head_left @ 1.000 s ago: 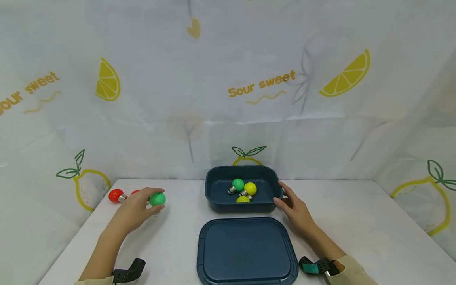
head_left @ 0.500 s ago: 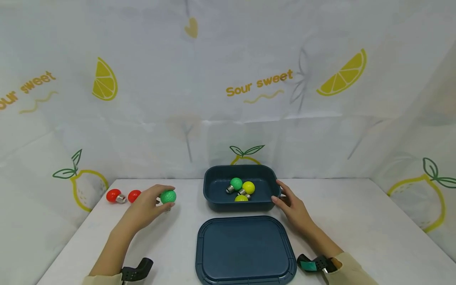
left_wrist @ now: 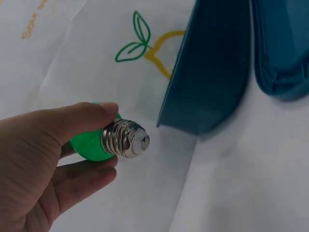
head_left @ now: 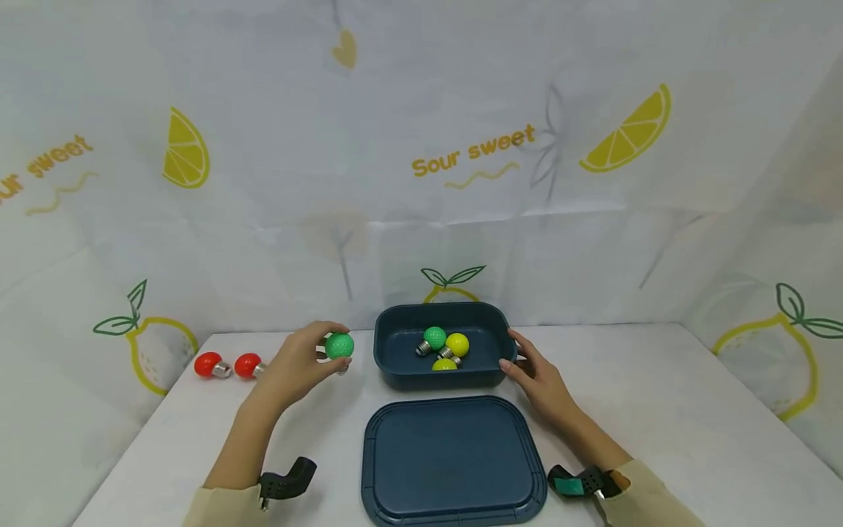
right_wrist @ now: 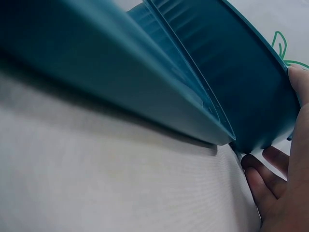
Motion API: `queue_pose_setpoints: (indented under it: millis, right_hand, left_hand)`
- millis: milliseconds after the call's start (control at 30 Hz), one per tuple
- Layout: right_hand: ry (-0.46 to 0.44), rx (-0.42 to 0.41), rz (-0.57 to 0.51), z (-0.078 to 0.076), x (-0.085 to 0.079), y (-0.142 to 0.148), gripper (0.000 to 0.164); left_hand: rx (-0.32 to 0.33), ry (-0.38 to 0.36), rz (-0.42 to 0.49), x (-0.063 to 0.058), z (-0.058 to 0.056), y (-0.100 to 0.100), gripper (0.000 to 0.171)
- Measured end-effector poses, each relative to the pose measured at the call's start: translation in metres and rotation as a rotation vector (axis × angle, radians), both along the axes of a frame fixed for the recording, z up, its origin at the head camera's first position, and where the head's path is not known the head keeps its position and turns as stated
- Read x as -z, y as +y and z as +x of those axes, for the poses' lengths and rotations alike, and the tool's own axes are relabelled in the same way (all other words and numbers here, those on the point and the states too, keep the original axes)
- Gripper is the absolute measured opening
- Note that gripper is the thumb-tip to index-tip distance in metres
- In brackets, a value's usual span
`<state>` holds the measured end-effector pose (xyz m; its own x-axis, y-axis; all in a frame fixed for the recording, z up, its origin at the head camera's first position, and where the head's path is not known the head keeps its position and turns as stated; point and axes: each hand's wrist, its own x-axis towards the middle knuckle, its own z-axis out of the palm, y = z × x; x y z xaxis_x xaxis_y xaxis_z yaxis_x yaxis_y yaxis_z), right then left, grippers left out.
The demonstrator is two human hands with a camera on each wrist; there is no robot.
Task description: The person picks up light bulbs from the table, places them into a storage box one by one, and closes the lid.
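My left hand (head_left: 298, 369) holds a green light bulb (head_left: 340, 346) between thumb and fingers, above the table left of a dark blue box (head_left: 421, 381). In the left wrist view the bulb's silver screw base (left_wrist: 124, 139) points toward the box wall (left_wrist: 207, 72). My right hand (head_left: 545, 391) grips the box at its right end, with thumb and fingers on the rim and wall, as the right wrist view also shows. Inside the box lie another green bulb (head_left: 435, 337), a yellow bulb (head_left: 457, 344) and a second yellow bulb (head_left: 444, 364), partly hidden by the front wall.
A dark blue lid (head_left: 454, 461) lies flat in front of the box. Two red bulbs, one (head_left: 208, 364) farther left and one (head_left: 248, 365) nearer my left hand, lie on the white table (head_left: 658, 410). A printed cloth (head_left: 276, 256) hangs behind.
My left hand has moved right and slightly up with the green bulb, closer to the box. The second red bulb has come into fuller view. My right hand stays at the box.
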<state>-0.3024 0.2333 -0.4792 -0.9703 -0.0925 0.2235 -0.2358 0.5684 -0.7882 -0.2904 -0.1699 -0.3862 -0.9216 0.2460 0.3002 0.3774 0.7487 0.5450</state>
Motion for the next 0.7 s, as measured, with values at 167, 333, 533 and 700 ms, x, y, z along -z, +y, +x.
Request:
queue_pose_setpoints:
  millis: [167, 333, 533, 700]
  right_hand:
    - [-0.03, 0.009, 0.011, 0.0, 0.0, 0.001, 0.066]
    - [-0.026, 0.016, 0.012, -0.001, -0.002, 0.002, 0.066]
    - [-0.014, 0.007, -0.001, -0.002, -0.001, 0.002, 0.067]
    - [-0.005, 0.004, 0.001, 0.0, -0.002, 0.001, 0.066]
  left_hand:
    - [0.051, 0.039, 0.045, -0.006, -0.007, 0.027, 0.045]
    - [0.081, 0.082, 0.053, -0.012, -0.017, 0.052, 0.046]
    - [0.06, 0.126, 0.028, -0.014, -0.025, 0.07, 0.044]
    - [0.011, 0.2, 0.02, -0.01, -0.031, 0.082, 0.045]
